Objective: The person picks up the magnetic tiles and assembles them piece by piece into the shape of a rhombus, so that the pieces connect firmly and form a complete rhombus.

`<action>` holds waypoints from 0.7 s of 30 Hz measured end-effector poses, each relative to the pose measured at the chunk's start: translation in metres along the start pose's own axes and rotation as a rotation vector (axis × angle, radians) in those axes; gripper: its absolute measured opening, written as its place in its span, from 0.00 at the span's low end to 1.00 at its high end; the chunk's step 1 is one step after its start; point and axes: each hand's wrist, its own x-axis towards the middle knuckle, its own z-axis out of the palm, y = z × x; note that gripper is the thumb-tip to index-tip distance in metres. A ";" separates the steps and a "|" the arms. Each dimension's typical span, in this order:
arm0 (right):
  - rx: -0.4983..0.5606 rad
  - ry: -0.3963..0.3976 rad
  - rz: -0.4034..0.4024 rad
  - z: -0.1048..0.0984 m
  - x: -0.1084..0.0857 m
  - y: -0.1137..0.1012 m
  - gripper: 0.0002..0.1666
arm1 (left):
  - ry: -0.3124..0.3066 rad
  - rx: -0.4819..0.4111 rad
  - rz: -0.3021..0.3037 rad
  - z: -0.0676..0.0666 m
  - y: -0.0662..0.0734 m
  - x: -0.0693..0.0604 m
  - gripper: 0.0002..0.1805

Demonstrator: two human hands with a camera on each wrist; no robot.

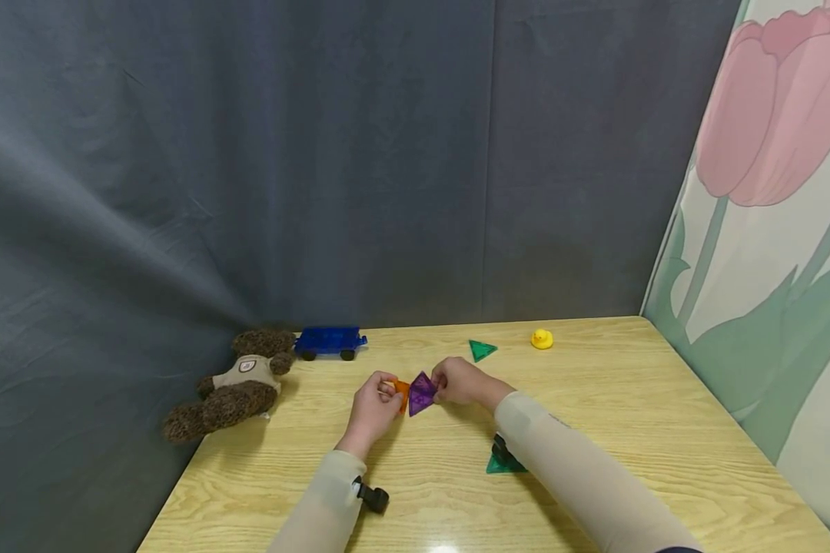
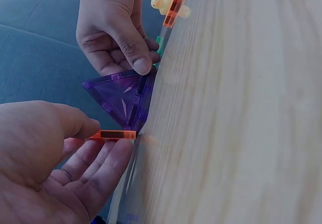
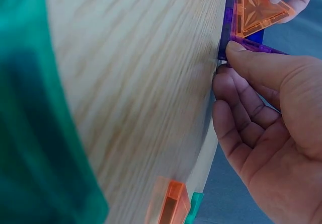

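Note:
My left hand (image 1: 373,407) pinches an orange translucent triangle tile (image 3: 256,10) between thumb and fingers. It appears edge-on in the left wrist view. Just to its right, my right hand (image 1: 459,380) grips purple translucent tiles (image 1: 422,395). At least two purple pieces meet at an angle there: a triangle (image 2: 118,95) tilts up, and another lies low against the tabletop. The orange tile is held close beside the purple ones; whether their edges touch, I cannot tell. My right thumb presses the purple edge in the right wrist view, its fingers curled beneath.
One green triangle tile (image 1: 483,350) lies behind my right hand, another (image 1: 503,461) partly under the right forearm. Another orange tile (image 2: 173,7) shows near the yellow duck (image 1: 542,339). A blue wheeled cart (image 1: 329,342) and brown teddy bear (image 1: 245,380) are at the left.

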 end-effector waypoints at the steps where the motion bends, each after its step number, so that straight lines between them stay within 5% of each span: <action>1: 0.006 0.001 -0.001 0.000 0.000 -0.001 0.08 | -0.002 -0.001 0.000 0.000 0.000 0.000 0.14; 21: 0.015 0.005 -0.011 0.001 -0.001 -0.001 0.09 | -0.020 0.038 0.020 0.006 -0.002 -0.001 0.20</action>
